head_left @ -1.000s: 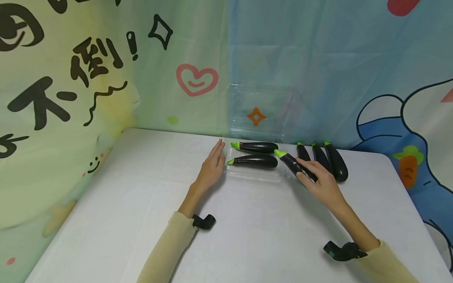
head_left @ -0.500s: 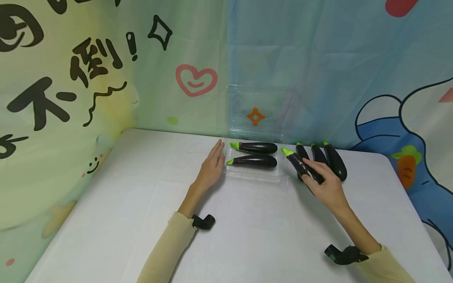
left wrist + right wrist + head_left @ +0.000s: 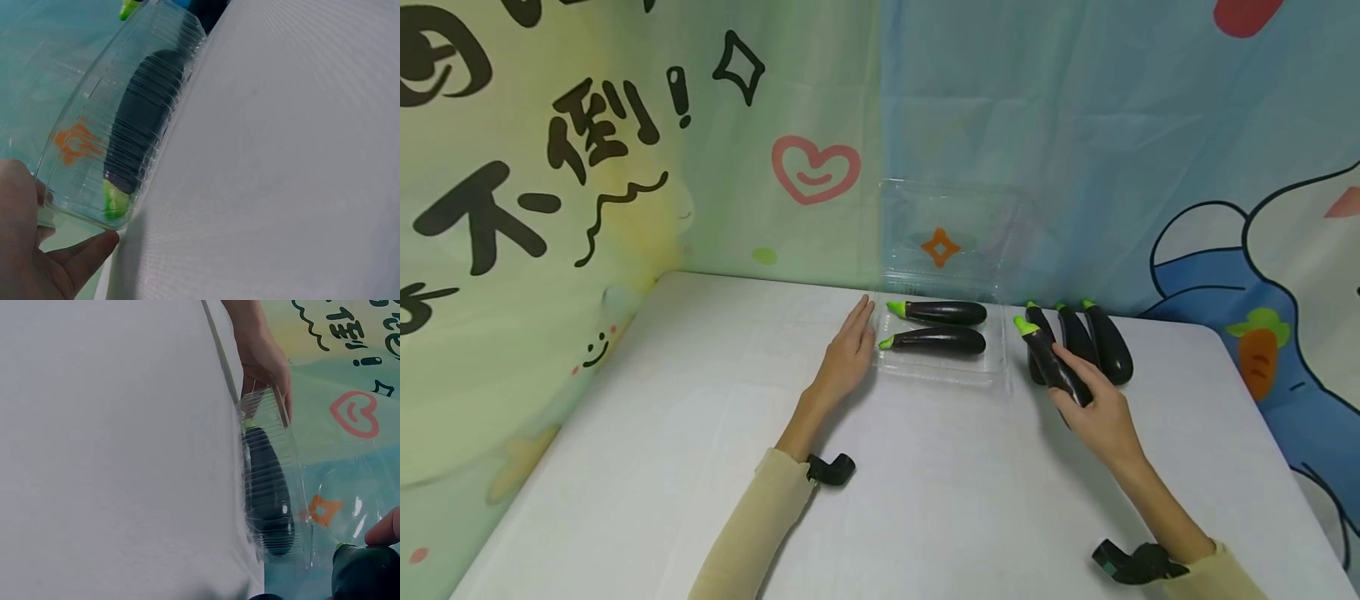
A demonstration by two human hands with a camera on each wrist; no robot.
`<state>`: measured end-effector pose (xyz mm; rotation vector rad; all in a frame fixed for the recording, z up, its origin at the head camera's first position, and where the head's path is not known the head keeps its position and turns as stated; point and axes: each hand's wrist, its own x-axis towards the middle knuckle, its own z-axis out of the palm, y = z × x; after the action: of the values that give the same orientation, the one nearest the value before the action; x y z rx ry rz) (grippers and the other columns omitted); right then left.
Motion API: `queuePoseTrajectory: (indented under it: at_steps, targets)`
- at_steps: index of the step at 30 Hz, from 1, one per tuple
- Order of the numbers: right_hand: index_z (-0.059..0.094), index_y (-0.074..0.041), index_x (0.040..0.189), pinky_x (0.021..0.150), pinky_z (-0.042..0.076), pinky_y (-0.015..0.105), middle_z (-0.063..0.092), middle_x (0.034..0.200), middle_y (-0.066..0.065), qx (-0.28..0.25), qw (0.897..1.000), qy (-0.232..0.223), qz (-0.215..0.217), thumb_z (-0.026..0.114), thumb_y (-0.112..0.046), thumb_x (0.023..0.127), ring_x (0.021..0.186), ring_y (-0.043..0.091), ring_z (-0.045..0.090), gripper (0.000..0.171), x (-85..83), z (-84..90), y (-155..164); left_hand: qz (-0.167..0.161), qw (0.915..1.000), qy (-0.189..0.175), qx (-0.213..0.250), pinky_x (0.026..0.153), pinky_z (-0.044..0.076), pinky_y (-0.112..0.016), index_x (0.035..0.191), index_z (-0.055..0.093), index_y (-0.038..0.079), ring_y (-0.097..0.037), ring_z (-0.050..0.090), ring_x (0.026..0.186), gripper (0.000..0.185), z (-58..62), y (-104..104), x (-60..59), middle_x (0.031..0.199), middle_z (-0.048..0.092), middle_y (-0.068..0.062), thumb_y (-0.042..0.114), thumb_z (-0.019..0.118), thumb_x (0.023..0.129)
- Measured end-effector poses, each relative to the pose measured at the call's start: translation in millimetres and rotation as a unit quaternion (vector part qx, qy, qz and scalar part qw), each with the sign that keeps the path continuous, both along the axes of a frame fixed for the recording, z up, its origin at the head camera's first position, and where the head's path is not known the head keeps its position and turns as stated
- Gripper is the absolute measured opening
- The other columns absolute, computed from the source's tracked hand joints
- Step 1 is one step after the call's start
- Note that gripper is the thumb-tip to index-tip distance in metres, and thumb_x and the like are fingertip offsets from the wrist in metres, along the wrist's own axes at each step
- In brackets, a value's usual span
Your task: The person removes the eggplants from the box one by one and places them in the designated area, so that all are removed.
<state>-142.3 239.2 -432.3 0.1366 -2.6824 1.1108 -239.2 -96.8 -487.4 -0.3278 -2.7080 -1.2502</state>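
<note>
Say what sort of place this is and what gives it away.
Probably a staged recording corner: a printed cartoon backdrop hangs behind a white-covered table, and a small black device sits at each of the person's wrists.

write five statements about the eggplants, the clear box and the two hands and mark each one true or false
1. The right hand holds an eggplant. True.
2. The lid of the clear container stands open. True.
3. The container holds four eggplants. False: two eggplants lie in it.
4. The left hand grips an eggplant. False: it holds none; its straight fingers are at the container's left end.
5. Three eggplants lie on the white table to the right of the container in the head view. True.
</note>
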Motion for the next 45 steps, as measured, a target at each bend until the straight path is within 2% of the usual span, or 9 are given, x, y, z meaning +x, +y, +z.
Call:
queuePoseTrajectory:
  at_steps: [3,6,10,15,22,31,37,41,45]
  targets:
    - [0.044,-0.032,0.136,0.07,0.038,0.015,0.05,0.135,0.008,0.004,1.0,0.001,-0.005,0.06,-0.013,0.085,0.101,0.0,0.042,0.057,2.4,-3.2,1,-0.003,1.0,0.001,0.002,0.114,0.025,-0.038,0.146,0.027,0.015,-0.013,0.022,0.141,0.048,0.4,0,-0.8,0.155,0.02,0.005,0.023,0.031,0.099]
    - [0.044,-0.03,0.137,0.071,0.038,0.014,0.049,0.136,0.009,0.003,1.0,-0.002,0.0,0.061,-0.013,0.084,0.103,0.002,0.043,0.058,5.4,-5.6,3,-0.004,1.0,0.0,0.003,0.114,0.025,-0.037,0.146,0.027,0.014,-0.013,0.021,0.141,0.048,0.6,0,-0.8,0.155,0.02,0.005,0.023,0.031,0.099]
    - [0.041,-0.028,0.139,0.069,0.04,0.013,0.046,0.137,0.013,0.006,1.0,-0.016,0.012,0.062,-0.013,0.085,0.109,0.023,0.048,0.06,11.5,-6.8,5,-0.004,1.0,-0.003,0.003,0.115,0.024,-0.037,0.146,0.026,0.016,-0.012,0.021,0.141,0.048,0.5,0,-0.3,0.155,0.019,0.006,0.023,0.031,0.099]
    - [0.039,-0.026,0.14,0.07,0.039,0.012,0.044,0.137,0.013,0.011,0.999,-0.028,0.017,0.062,-0.015,0.085,0.109,0.029,0.046,0.061,18.3,-11.0,6,-0.004,1.0,-0.007,0.002,0.115,0.024,-0.037,0.146,0.025,0.015,-0.012,0.02,0.141,0.048,1.9,0,0.3,0.155,0.018,0.006,0.024,0.03,0.099]
    - [0.037,-0.028,0.141,0.069,0.046,0.034,0.041,0.14,0.012,-0.006,0.999,-0.042,-0.003,0.061,-0.017,0.086,0.108,0.027,0.045,0.061,21.3,-16.4,5,-0.002,1.0,-0.005,0.002,0.115,0.024,-0.037,0.146,0.025,0.014,-0.013,0.02,0.141,0.048,2.0,-1,0.5,0.155,0.019,0.003,0.023,0.03,0.099]
    - [0.041,-0.026,0.139,0.048,0.044,0.023,0.061,0.104,0.023,-0.009,0.998,-0.049,-0.034,0.065,-0.023,0.084,0.069,0.006,0.051,0.059,30.3,-20.7,7,0.0,1.0,-0.006,-0.001,0.115,0.024,-0.036,0.146,0.025,0.017,-0.011,0.02,0.141,0.048,0.6,1,-1.0,0.155,0.019,0.005,0.023,0.03,0.099]
    - [0.042,-0.025,0.139,0.068,0.039,0.01,0.05,0.135,0.011,-0.008,0.999,-0.029,-0.021,0.063,-0.019,0.086,0.1,-0.005,0.042,0.057,36.6,-25.6,5,-0.002,1.0,-0.003,-0.001,0.115,0.024,-0.036,0.146,0.026,0.013,-0.012,0.02,0.141,0.048,1.6,1,-0.6,0.155,0.019,0.006,0.024,0.03,0.099]
    - [0.039,-0.026,0.14,0.075,0.032,0.004,0.045,0.138,0.01,-0.01,0.999,-0.034,-0.004,0.06,-0.02,0.088,0.107,-0.015,0.033,0.057,39.0,-29.7,6,-0.002,1.0,-0.003,-0.002,0.115,0.024,-0.037,0.146,0.026,0.013,-0.013,0.02,0.141,0.048,1.3,1,0.0,0.155,0.019,0.004,0.023,0.031,0.099]
    - [0.036,-0.026,0.142,0.077,0.03,0.005,0.043,0.139,0.011,-0.016,0.998,-0.06,-0.005,0.059,-0.022,0.089,0.116,0.005,0.04,0.058,42.4,-30.5,6,-0.002,1.0,-0.002,-0.003,0.115,0.024,-0.037,0.146,0.026,0.014,-0.014,0.02,0.141,0.048,1.6,0,0.0,0.155,0.019,0.003,0.022,0.031,0.099]
